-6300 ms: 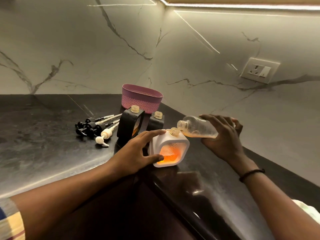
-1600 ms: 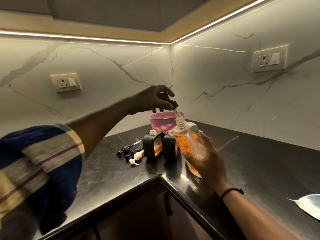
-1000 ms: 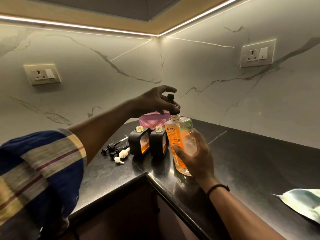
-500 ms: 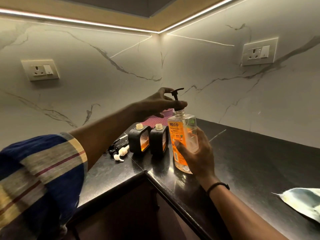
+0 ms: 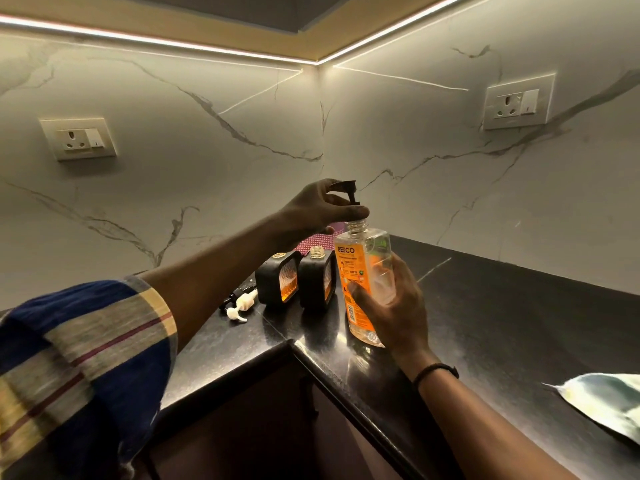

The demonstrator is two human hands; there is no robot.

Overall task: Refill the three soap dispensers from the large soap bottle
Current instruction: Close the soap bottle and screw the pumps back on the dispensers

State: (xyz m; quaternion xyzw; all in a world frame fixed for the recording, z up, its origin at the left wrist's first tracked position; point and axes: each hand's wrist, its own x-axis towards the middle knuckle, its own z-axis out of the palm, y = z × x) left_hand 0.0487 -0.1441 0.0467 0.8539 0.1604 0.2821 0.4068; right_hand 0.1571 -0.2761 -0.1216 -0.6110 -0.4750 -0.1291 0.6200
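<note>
- Right hand (image 5: 394, 306) is wrapped around the soap bottle (image 5: 360, 268), holding it upright at the counter (image 5: 502, 323) corner.
- Left hand (image 5: 311, 216) pinches the black pump (image 5: 346, 192) right above the bottle's neck.
- Two black dispensers (image 5: 277, 282) sit open-necked just beside the bottle at 9 o'clock, with loose pumps (image 5: 240, 303) further out that way.
- Pink basket (image 5: 313, 242) at 11 o'clock, mostly hidden behind the left hand.
- Cloth (image 5: 609, 403) way off at 4 o'clock.
</note>
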